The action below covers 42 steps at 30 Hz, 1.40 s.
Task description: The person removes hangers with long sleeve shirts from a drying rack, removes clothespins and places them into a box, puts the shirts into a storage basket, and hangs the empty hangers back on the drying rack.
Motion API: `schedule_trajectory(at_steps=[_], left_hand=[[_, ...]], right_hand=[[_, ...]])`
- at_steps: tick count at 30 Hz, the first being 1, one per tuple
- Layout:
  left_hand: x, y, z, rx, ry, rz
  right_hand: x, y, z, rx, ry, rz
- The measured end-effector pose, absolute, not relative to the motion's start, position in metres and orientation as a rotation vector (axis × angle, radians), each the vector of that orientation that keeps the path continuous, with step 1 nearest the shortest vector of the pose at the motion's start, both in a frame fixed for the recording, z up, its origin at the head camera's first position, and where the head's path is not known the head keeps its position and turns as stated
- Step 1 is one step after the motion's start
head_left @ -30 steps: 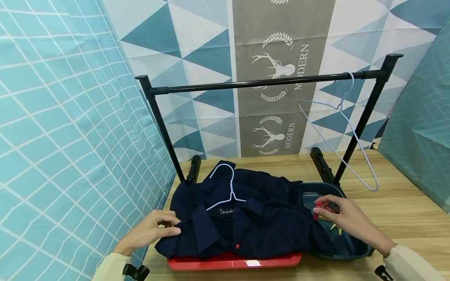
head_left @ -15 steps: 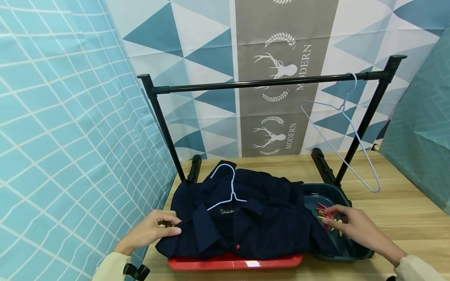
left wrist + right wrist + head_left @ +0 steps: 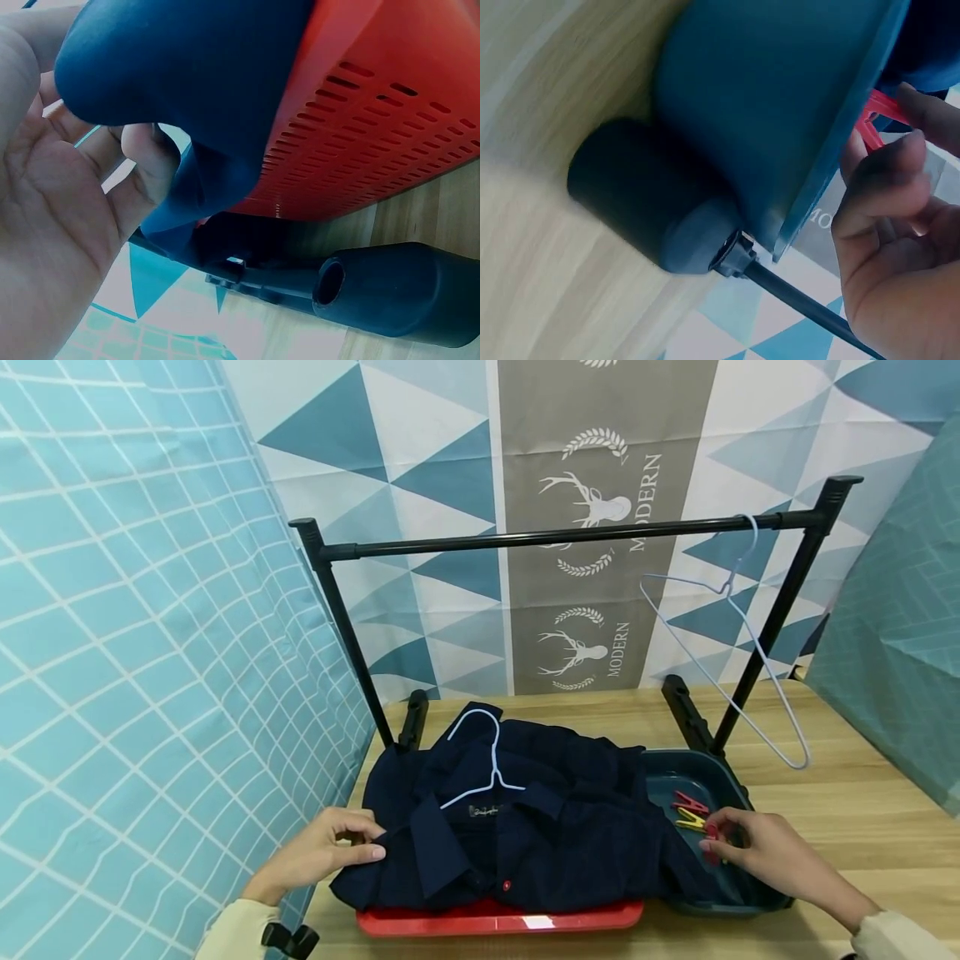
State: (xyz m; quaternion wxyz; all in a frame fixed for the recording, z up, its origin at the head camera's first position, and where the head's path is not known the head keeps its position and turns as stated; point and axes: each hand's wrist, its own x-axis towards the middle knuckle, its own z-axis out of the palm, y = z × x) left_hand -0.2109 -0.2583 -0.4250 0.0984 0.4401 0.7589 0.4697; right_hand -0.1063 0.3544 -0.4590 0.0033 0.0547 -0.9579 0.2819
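A navy shirt (image 3: 592, 847) with a red button lies over a red basket (image 3: 502, 923). Inside its collar sits a white hanger (image 3: 494, 768), with the hook showing. My left hand (image 3: 322, 852) pinches the shirt's left shoulder edge; in the left wrist view the cloth (image 3: 187, 60) hangs over the fingers. On the right, my right hand (image 3: 768, 852) holds a red clothespin (image 3: 871, 118) between thumb and fingers, over the dark teal basin (image 3: 678, 762). Another red clothespin (image 3: 692, 803) and a yellow clothespin (image 3: 690, 820) lie in that basin. The hand partly hides other clips.
A black garment rack (image 3: 555, 537) spans the back of the wooden table (image 3: 847, 760). From its right end hangs a bare lilac hanger (image 3: 727, 589). Its foot (image 3: 652, 195) stands close beside the basin. A blue checked sheet (image 3: 135, 635) borders the left side.
My right hand has moved down and to the right within the basin area, uncovering a red and a yellow clothespin. My left hand keeps its pinch on the shirt in the same place.
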Motion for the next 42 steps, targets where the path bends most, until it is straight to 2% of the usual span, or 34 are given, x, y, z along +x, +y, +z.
schedule_trajectory(at_steps=[29,38,42], left_hand=[[-0.207,-0.258,-0.423,1.296,2.271,1.397],[-0.207,-0.258,-0.421,1.277,2.280,1.386],[-0.206,-0.258,-0.421,1.279,2.277,1.398]], right_hand=[[-0.108,0.363,-0.476,0.319,-3.093,0.310],[-0.109,0.348,-0.456,0.296,-2.958,0.545],[-0.106,0.323,-0.441,0.410,-2.773,0.672]])
